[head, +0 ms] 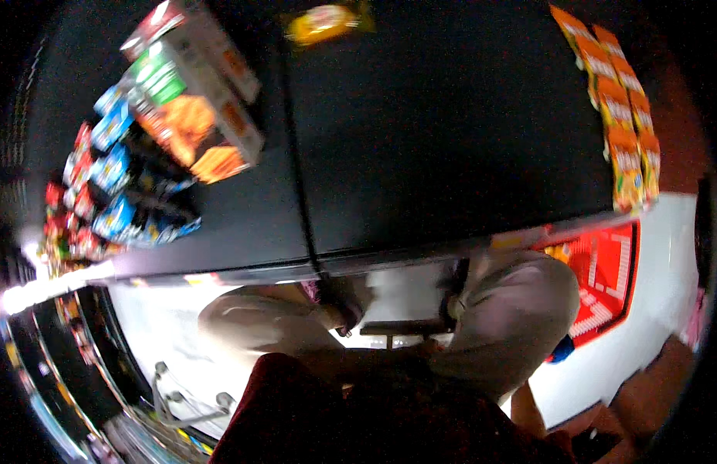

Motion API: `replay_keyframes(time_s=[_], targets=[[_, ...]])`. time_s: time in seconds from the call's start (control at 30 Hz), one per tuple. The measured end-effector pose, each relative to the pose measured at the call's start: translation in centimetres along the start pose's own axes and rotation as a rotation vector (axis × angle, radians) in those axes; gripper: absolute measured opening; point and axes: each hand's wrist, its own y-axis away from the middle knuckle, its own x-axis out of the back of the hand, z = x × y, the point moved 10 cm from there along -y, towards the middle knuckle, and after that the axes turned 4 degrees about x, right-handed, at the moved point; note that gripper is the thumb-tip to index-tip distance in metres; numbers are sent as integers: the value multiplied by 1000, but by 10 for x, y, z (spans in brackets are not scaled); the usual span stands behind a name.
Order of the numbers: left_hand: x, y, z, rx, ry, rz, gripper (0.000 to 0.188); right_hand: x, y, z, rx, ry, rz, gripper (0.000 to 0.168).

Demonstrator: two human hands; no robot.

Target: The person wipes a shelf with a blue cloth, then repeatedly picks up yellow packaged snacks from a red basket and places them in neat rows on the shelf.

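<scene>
Neither of my hands can be seen; only part of a bare forearm (527,409) shows beside my dark red top at the lower right. Before me spreads a black shelf surface (428,145) with a dark seam across it. A yellow packet (326,24) lies on it at the top. At the left stand cardboard display boxes (219,75) with green and orange fronts, blurred. Blue packets (112,168) and red packets (83,200) are grouped beside them. Along the right side, orange-and-yellow packets (619,116) lie in two columns.
My bent knees are under the shelf's front edge (370,264). A red slotted plastic basket or crate (605,278) is on the white floor at the right, with brown cardboard boxes (654,380) below. Lower left are a metal frame with castors (187,414) and other stocked shelves (62,354).
</scene>
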Motion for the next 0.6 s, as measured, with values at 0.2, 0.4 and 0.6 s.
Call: replay_keyframes(time_s=[0.2, 0.4, 0.6], targets=[[13, -22, 23, 28, 97, 117, 23, 6, -11, -13, 151, -103, 27, 46], [9, -23, 20, 78, 114, 227, 24, 24, -7, -15, 273, -282, 53, 46], [28, -10, 18, 110, 89, 321, 26, 33, 8, -33, 341, -495, 75, 47]])
